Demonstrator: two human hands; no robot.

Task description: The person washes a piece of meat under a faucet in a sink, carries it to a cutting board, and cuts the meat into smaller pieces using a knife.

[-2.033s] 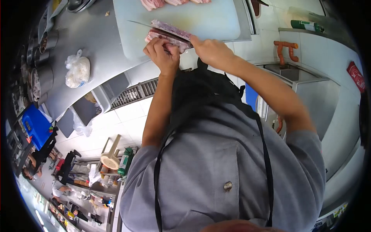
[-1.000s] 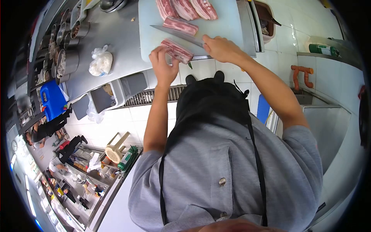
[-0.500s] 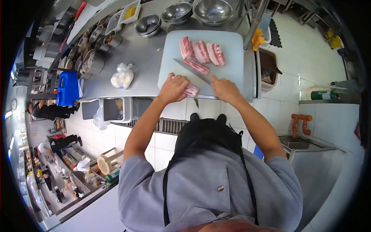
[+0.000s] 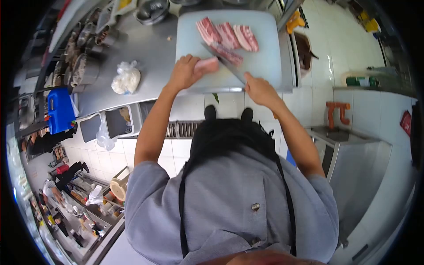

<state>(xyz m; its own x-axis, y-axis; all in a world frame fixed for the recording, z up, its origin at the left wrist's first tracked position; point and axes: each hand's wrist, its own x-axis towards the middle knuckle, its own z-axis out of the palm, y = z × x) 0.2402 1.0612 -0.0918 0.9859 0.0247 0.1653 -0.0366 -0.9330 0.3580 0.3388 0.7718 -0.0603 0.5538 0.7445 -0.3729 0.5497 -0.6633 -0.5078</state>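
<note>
My left hand (image 4: 184, 72) is closed around a short chunk of pork belly (image 4: 206, 65), its smooth pinkish side showing, over the left part of the white cutting board (image 4: 266, 66). In my right hand (image 4: 262, 90) is the handle of a kitchen knife (image 4: 235, 72). The blade points up and left, between the held chunk and a cut strip of pork belly (image 4: 229, 55), overlapping that strip's near edge. Farther up the board lie three thicker pieces of layered pork belly (image 4: 227, 35), side by side; the strip touches or nearly touches them.
A tied plastic bag of white stuff (image 4: 126, 78) sits on the steel counter (image 4: 152, 66) left of the board. Metal bowls (image 4: 152, 10) stand at the back, pots (image 4: 85, 70) farther left. Grey bins (image 4: 120, 121) are below the counter's front edge. Other people (image 4: 48, 140) are far left.
My left hand has shifted the pork chunk up the board and turned it, so a smoother side shows. The knife stays beside the cut strip. The whole view has also shifted.
</note>
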